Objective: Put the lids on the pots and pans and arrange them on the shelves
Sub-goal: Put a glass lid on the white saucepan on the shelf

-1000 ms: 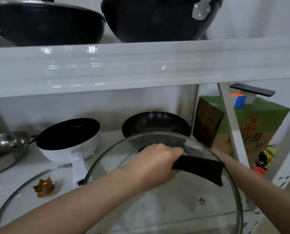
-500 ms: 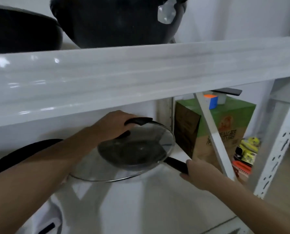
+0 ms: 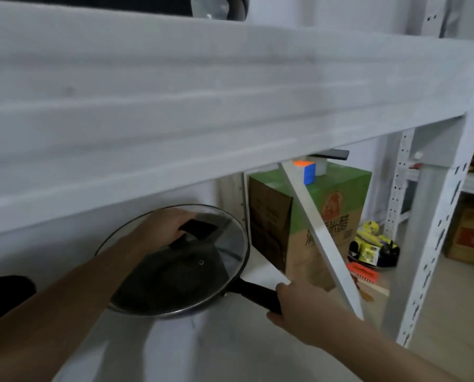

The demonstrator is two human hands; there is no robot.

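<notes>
A round glass lid (image 3: 216,260) with a metal rim and a black handle lies over a dark frying pan (image 3: 175,282) on the lower white shelf (image 3: 230,340). My left hand (image 3: 161,230) grips the lid's black handle at its far side. My right hand (image 3: 299,307) holds the pan's long black handle (image 3: 257,295), which points right and toward me. The lid looks slightly tilted on the pan. The pan's inside shows dimly through the glass.
The upper shelf's thick white front edge (image 3: 202,106) hangs close overhead. A slanted white brace (image 3: 321,241) and an upright post (image 3: 437,230) stand at right. Behind them sit a green cardboard box (image 3: 335,216) with a colour cube (image 3: 307,172). A black pan's rim (image 3: 4,293) shows at far left.
The view swung right and closer. The lid came down lower over the pan, and my right hand closed on the pan's handle.
</notes>
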